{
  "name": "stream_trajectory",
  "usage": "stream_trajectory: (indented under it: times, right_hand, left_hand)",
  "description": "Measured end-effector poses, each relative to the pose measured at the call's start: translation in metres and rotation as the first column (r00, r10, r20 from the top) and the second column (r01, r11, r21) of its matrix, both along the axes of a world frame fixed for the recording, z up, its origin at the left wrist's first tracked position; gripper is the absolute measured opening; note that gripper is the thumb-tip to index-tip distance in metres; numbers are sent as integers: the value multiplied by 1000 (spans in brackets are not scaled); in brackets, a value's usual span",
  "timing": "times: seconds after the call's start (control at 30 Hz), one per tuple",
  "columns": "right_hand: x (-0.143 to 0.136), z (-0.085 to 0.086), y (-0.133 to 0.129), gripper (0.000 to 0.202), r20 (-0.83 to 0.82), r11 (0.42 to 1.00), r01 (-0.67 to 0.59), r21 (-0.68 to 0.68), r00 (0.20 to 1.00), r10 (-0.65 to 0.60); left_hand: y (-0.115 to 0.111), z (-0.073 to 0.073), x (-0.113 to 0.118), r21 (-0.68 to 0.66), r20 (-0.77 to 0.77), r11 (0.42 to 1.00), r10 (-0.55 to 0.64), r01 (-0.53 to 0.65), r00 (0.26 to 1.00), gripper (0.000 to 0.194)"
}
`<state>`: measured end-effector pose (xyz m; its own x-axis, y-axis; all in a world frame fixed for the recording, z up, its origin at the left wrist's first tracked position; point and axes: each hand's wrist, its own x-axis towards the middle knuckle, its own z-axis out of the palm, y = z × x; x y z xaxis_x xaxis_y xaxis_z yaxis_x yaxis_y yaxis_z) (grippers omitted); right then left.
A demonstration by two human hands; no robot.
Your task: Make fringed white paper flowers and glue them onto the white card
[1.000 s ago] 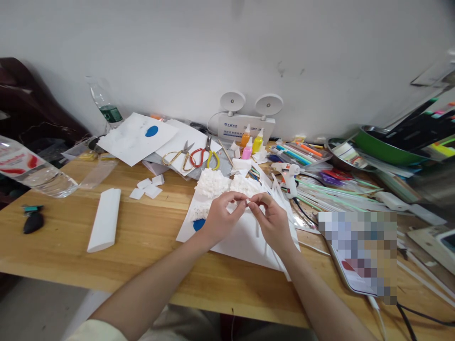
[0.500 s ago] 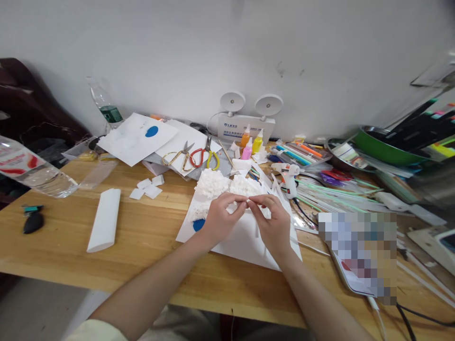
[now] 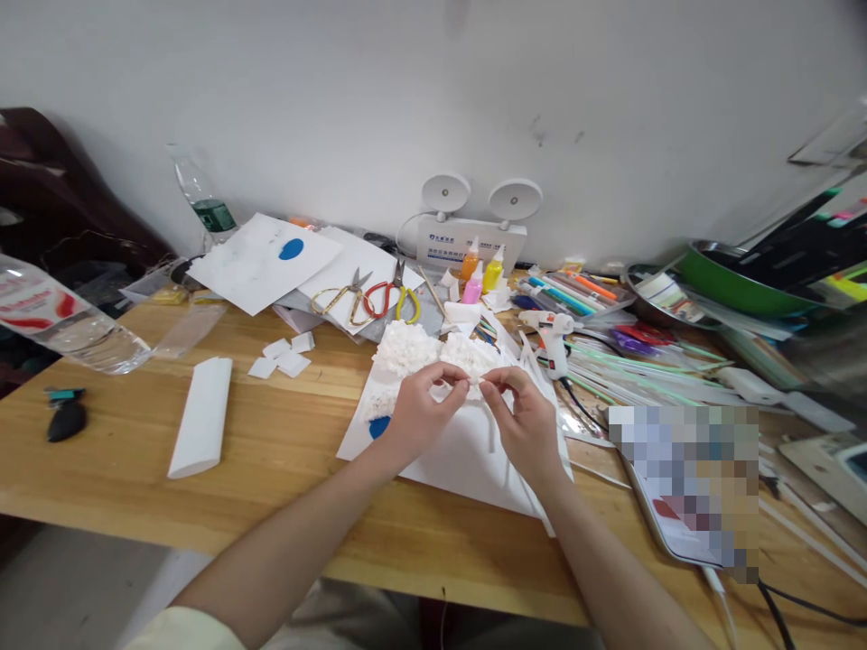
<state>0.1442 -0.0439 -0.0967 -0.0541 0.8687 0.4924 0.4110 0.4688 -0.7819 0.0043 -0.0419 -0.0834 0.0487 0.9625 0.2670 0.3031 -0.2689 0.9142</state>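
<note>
My left hand (image 3: 425,411) is closed, thumb and forefinger pinched at one end of a small white scrap (image 3: 475,381). Facing it, my right hand (image 3: 528,424) pinches the other end with thumb and forefinger. The scrap is too small for me to tell its material. Both hands hover over a white paper sheet (image 3: 440,465). Crumbly white clumps (image 3: 406,348) lie on this sheet just beyond my fingers, and a blue patch (image 3: 379,427) shows beside my left wrist. Narrow white strips (image 3: 518,483) run beneath my right hand.
A glue gun (image 3: 552,338), paint bottles (image 3: 472,284), scissors (image 3: 352,293) and red-and-yellow-handled pliers (image 3: 393,293) lie behind. White paper squares (image 3: 284,358) and a folded white piece (image 3: 201,420) are left. A phone (image 3: 667,524) with a cable sits right.
My fingertips have drawn slightly apart, so a small gap with the white scrap shows between them. A white strip's end now reaches past the sheet's front edge near my right wrist.
</note>
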Motion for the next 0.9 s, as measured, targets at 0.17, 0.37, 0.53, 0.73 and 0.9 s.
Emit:
stream_trajectory:
  times: [0.17, 0.37, 0.53, 0.73, 0.9]
  right_hand:
    - [-1, -3, 0, 6, -63, 992, -100, -78, 994, 95]
    - [-5, -2, -2, 6, -84, 984, -148, -96, 987, 140]
    - [-5, -2, -2, 7, -93, 985, -141, -99, 987, 132]
    - [-2, -4, 1, 10, -136, 985, -124, -120, 985, 107]
    - [-1, -6, 2, 13, -137, 981, -132, -145, 984, 113]
  left_hand:
    - [0, 1, -2, -5, -14, 1000, 9, -9, 1000, 8]
    - [0, 2, 0, 0, -29, 1000, 20, -20, 999, 8]
    - [-1, 2, 1, 5, -28, 1000, 4, -4, 1000, 7]
    - [-3, 3, 1, 22, -14, 1000, -11, 11, 1000, 6]
    - [-3, 4, 0, 25, -4, 1000, -12, 12, 1000, 6]
